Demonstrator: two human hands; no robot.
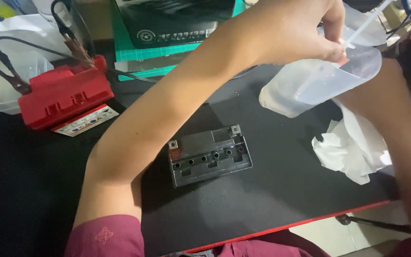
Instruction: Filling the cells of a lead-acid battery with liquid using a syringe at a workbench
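Clear plastic jug held upper right above black surface, tilted, mouth up-right, base down-left. Left hand grip clamped on jug rim; right hand hidden behind jug, grip can't tell. Green-black box at top centre; small white label card by red charger.

A battery sits mid-table, its row of holes facing up. To its left, further back, lies a charger with clamps resting on it — a box stands behind. Right of the battery lies crumpled paper, and above it a tilted jug is held by the left hand.
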